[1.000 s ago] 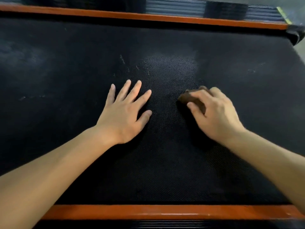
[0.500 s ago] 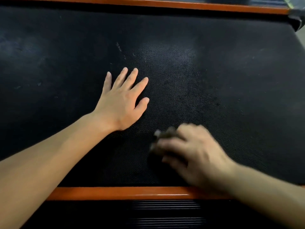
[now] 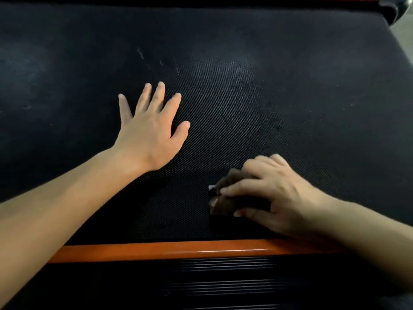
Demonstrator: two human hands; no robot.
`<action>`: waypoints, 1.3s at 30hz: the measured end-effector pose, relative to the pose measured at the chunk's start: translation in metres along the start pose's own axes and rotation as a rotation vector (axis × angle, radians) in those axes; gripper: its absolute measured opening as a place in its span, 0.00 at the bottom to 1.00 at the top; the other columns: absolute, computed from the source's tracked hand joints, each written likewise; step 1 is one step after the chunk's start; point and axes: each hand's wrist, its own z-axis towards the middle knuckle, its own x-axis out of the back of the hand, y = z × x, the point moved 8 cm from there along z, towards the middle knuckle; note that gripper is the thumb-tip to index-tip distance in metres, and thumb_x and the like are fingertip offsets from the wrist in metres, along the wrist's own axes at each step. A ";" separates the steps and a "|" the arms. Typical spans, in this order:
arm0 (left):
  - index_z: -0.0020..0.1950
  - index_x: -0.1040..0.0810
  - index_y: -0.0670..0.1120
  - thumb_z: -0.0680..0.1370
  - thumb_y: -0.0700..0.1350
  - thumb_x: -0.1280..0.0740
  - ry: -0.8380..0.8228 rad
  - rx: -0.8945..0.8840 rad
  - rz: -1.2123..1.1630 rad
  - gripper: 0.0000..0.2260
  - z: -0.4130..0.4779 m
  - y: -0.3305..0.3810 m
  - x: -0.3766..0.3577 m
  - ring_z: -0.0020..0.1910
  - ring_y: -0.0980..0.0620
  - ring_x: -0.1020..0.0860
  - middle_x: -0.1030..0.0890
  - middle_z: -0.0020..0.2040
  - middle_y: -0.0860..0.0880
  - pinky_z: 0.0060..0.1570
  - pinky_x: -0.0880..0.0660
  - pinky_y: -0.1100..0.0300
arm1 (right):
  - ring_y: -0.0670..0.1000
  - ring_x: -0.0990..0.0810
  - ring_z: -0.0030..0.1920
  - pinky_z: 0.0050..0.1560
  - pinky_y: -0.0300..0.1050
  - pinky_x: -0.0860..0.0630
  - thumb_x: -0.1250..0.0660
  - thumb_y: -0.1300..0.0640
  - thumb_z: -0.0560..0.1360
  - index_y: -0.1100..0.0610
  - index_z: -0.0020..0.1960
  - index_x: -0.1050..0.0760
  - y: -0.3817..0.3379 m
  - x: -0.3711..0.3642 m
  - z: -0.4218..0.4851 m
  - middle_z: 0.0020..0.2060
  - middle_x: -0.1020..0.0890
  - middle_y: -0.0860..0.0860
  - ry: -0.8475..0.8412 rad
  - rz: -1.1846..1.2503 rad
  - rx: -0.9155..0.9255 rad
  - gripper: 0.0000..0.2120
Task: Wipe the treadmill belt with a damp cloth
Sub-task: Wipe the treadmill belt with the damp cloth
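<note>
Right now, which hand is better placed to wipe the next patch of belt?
Right. The right hand grips the cloth against the belt, close to the orange rail, so it can likely wipe at once. The left hand lies flat on the belt with spread fingers, holding nothing.

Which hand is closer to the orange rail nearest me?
Right. The right hand, gripping the brown cloth, sits right beside the orange rail; the left hand rests flat farther up the belt.
</note>
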 end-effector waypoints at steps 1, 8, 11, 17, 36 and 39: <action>0.84 0.48 0.52 0.83 0.62 0.51 -0.001 0.006 -0.008 0.31 -0.001 0.004 0.000 0.83 0.42 0.60 0.55 0.85 0.43 0.76 0.64 0.31 | 0.48 0.27 0.49 0.49 0.50 0.32 0.37 0.38 0.76 0.42 0.62 0.23 0.017 0.008 -0.001 0.47 0.24 0.46 0.044 -0.032 -0.035 0.17; 0.84 0.51 0.57 0.83 0.63 0.52 -0.014 -0.023 -0.004 0.30 -0.002 0.044 -0.013 0.83 0.40 0.63 0.58 0.85 0.44 0.75 0.67 0.30 | 0.52 0.25 0.46 0.46 0.53 0.28 0.35 0.40 0.76 0.44 0.60 0.21 0.024 0.017 -0.020 0.46 0.24 0.48 0.163 -0.009 -0.119 0.16; 0.84 0.52 0.57 0.83 0.63 0.53 -0.005 -0.014 0.010 0.30 -0.002 0.044 -0.015 0.83 0.39 0.63 0.58 0.85 0.44 0.75 0.66 0.29 | 0.49 0.26 0.46 0.46 0.50 0.31 0.35 0.40 0.76 0.43 0.61 0.22 0.007 0.009 -0.022 0.45 0.25 0.46 0.059 0.000 -0.005 0.16; 0.84 0.54 0.58 0.82 0.65 0.55 -0.042 -0.019 0.013 0.31 -0.003 0.044 -0.016 0.82 0.41 0.65 0.60 0.85 0.45 0.75 0.67 0.30 | 0.59 0.21 0.47 0.51 0.60 0.24 0.35 0.41 0.75 0.49 0.58 0.19 0.114 0.070 -0.015 0.44 0.25 0.49 0.453 -0.163 -0.454 0.17; 0.84 0.52 0.59 0.83 0.65 0.51 -0.040 0.041 -0.001 0.30 0.044 0.058 -0.010 0.82 0.40 0.64 0.59 0.85 0.42 0.75 0.67 0.31 | 0.55 0.22 0.44 0.45 0.51 0.27 0.38 0.40 0.76 0.49 0.58 0.20 0.068 0.042 0.010 0.43 0.22 0.51 0.243 -0.128 -0.237 0.18; 0.84 0.51 0.58 0.83 0.65 0.51 -0.022 0.030 0.003 0.30 0.060 0.061 -0.007 0.83 0.39 0.63 0.58 0.85 0.42 0.76 0.66 0.31 | 0.61 0.20 0.48 0.49 0.56 0.24 0.38 0.41 0.76 0.51 0.58 0.20 0.121 0.074 0.026 0.45 0.20 0.54 0.403 -0.252 -0.372 0.19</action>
